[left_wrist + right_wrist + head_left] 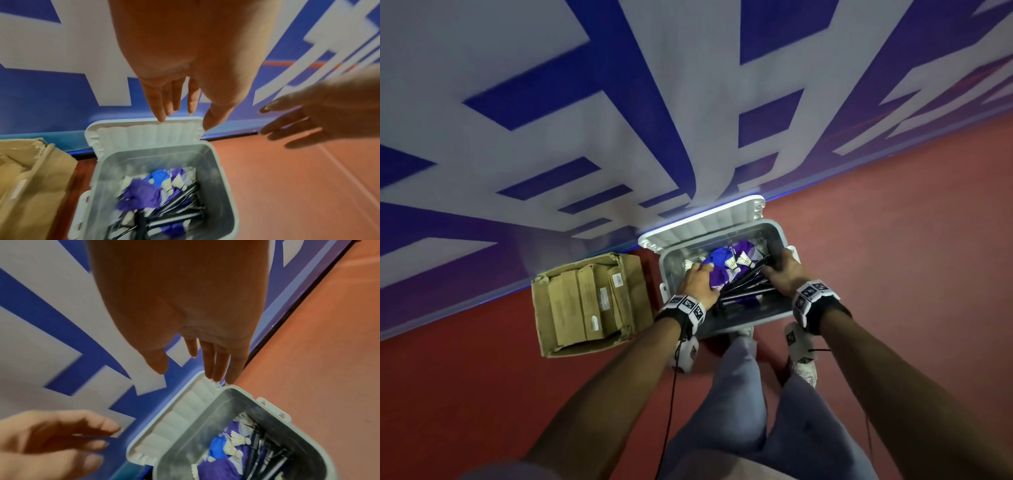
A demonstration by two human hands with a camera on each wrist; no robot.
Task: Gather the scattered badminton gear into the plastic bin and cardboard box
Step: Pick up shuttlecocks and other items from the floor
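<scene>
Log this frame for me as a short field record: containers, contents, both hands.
plastic bin: lid open, leaning toward the wall
bin contents: shuttlecocks, purple cloth, black rackets
cardboard box: open, left of bin, holds long brown cartons
left hand: open, over bin
right hand: open, over bin

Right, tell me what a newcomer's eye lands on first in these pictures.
First the grey plastic bin on the red floor, its white lid tipped back against the blue-and-white wall, crammed with white shuttlecocks, purple cloth and black racket shafts. Both hands hover over it with fingers loose, left hand and right hand, holding nothing. Left of the bin sits an open, worn cardboard box packed with long brown cartons.
</scene>
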